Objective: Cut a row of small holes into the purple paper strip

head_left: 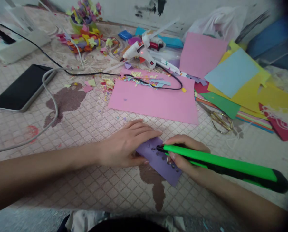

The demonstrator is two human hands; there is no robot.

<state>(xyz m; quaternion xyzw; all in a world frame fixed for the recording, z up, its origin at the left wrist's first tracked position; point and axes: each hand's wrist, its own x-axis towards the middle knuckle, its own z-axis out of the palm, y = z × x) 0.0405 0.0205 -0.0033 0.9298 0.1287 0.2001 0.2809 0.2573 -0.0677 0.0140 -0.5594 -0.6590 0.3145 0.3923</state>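
Note:
A purple paper piece (156, 161) lies slanted on the tablecloth, with a row of small round dark marks or cuts along it. My left hand (124, 145) holds it at its upper left end, thumb on one side and fingers stretched along the other. In my right hand (185, 151) is a long green-and-black utility knife (221, 161), gripped low near its dark tip. That tip meets the paper close to the marks; the blade itself is too small to make out. The knife's handle slopes back over my right wrist.
Beyond my hands lies a pink sheet (153, 103) with paper scraps and a black cable. Behind it rests a white glue gun (141, 51). Scissors (221, 122) and coloured papers (233, 74) are at right; a phone (23, 87) and power strip (15, 48) at left.

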